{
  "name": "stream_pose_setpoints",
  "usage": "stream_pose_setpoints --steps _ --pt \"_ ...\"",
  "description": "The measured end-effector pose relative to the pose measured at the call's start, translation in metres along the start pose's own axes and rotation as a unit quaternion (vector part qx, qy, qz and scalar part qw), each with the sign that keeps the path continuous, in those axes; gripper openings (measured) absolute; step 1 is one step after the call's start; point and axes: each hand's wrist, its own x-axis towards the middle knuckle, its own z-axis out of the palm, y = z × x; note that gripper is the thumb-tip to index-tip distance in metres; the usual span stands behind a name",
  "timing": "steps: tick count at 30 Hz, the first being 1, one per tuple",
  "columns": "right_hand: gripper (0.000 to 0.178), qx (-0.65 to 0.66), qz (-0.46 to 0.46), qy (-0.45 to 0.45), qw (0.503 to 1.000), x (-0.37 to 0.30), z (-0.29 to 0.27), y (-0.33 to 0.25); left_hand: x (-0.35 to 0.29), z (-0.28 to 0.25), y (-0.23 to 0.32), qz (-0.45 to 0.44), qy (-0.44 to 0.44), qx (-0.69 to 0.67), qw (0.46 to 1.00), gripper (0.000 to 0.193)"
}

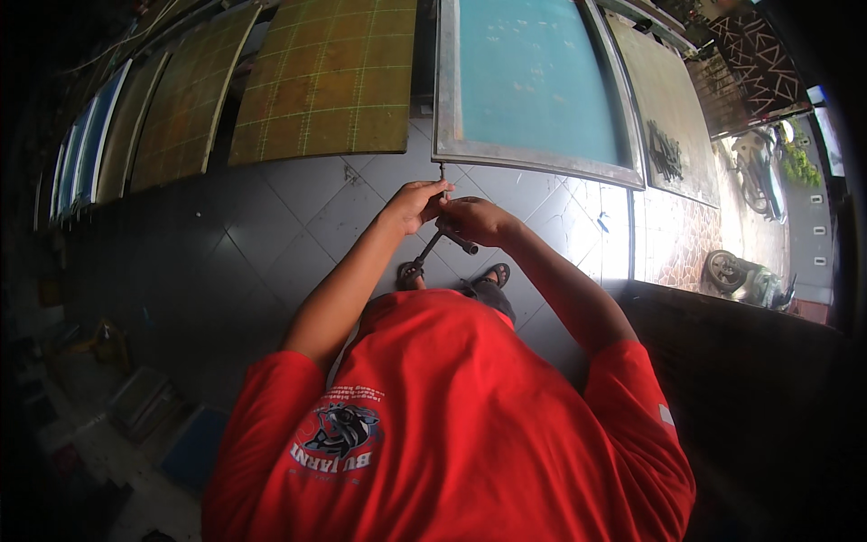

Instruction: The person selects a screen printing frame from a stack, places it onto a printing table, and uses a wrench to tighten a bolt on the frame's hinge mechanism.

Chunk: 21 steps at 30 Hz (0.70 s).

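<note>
The person's left hand (418, 206) pinches a thin rod (442, 170) just below the near left corner of a grey-framed blue screen (533, 159), while the right hand (479, 221) curls on a dark metal tool (432, 247) angling down beneath both hands, above grey tiled floor (312, 194) stretching leftward past 1 grid-marked board (325, 81).

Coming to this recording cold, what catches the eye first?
The bright red shirt fills the lower middle. At the top, right of centre, the framed pale-blue panel stands out. Between them, the left hand and right hand meet above a dark metal tool.
</note>
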Motion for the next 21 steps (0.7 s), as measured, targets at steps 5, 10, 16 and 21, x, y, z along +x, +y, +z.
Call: stream_pose_setpoints --steps 5,10,16,21 --pt "0.025 0.105 -0.04 -0.011 0.994 0.006 -0.005 0.026 0.002 -0.009 -0.002 -0.026 -0.06 -0.035 0.997 0.024" --pt "0.024 0.098 -0.077 0.002 0.992 0.016 -0.01 0.037 -0.002 0.004 -0.005 0.035 0.012 0.04 0.999 0.026" --pt "0.032 -0.069 0.01 0.066 0.995 0.012 -0.013 0.016 -0.005 0.016 0.001 0.022 0.087 0.076 0.993 0.024" --pt "0.027 0.098 -0.03 -0.032 0.994 0.0 0.012 0.002 0.004 0.0 0.0 -0.017 0.002 0.005 1.0 0.026"
